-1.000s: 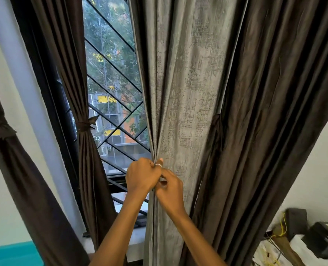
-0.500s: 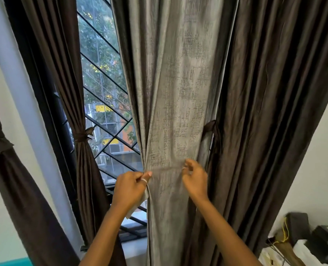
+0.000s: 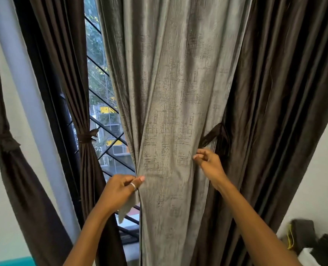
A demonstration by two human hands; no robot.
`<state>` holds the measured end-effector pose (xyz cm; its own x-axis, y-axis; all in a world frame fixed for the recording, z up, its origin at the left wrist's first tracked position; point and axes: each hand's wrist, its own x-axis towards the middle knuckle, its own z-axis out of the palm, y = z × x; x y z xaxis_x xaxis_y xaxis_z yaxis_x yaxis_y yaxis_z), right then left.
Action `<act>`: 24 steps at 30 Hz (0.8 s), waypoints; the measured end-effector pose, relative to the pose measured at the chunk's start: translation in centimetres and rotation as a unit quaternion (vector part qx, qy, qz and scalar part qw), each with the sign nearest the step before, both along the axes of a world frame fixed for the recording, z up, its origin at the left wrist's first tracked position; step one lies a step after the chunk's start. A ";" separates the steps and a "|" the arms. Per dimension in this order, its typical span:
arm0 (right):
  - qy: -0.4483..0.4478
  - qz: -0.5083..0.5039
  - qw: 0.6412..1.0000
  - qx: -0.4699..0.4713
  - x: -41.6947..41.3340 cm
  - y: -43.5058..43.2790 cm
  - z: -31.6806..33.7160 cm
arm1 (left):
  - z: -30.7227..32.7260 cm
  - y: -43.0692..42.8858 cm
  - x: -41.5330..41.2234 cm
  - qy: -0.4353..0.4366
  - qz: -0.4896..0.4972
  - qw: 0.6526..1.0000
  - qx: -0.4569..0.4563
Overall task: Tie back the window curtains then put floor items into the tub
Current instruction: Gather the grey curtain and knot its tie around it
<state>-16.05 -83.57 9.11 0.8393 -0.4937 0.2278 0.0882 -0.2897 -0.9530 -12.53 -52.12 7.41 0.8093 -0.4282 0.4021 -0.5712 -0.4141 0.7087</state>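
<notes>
The left hand (image 3: 121, 191) pinches the left edge of the grey curtain (image 3: 171, 112), while the right hand (image 3: 209, 164), which met it a second ago, has parted and reaches, fingers loosely curled and empty, toward the dark tie-back (image 3: 215, 136) beside the brown curtain (image 3: 274, 112). Gathering looks finished; tying comes next. The grey curtain hangs centrally, long axis vertical.

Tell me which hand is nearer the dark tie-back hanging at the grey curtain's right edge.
Right. The right hand sits just below the dark tie-back, almost touching it; the left hand grips the grey curtain's opposite edge, lower and farther away.
</notes>
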 end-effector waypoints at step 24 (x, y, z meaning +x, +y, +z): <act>-0.121 -0.094 0.971 -0.183 -3.6 9.9 -3.9 | -1.8 -8.8 -1.3 -0.077 0.151 0.986 0.001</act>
